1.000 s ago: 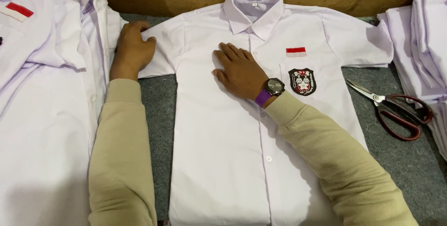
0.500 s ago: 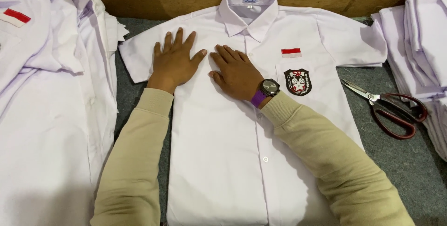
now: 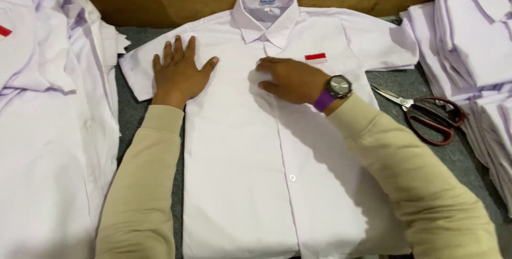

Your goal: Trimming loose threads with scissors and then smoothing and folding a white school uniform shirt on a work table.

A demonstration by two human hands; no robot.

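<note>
A white short-sleeved shirt [image 3: 250, 173] lies flat and buttoned on a grey surface, collar towards the wooden wall. A small red and white patch [image 3: 315, 57] sits on its chest. My left hand [image 3: 180, 72] presses flat on the shirt's left shoulder area, fingers spread. My right hand [image 3: 292, 79] rests palm down on the button placket near the chest, fingers curled a little, with nothing in it. A wristwatch with a purple strap [image 3: 335, 89] is on my right wrist. Both arms wear beige sleeves.
Loose white shirts [image 3: 48, 131] lie heaped at the left. A stack of folded white shirts [image 3: 474, 51] stands at the right. Scissors with dark red handles [image 3: 426, 112] lie on the grey mat [image 3: 458, 157] between the shirt and that stack.
My left hand moved from the sleeve edge onto the shirt's shoulder and spread flat. My right hand stayed on the chest, now covering the pocket badge. The view shifted closer.
</note>
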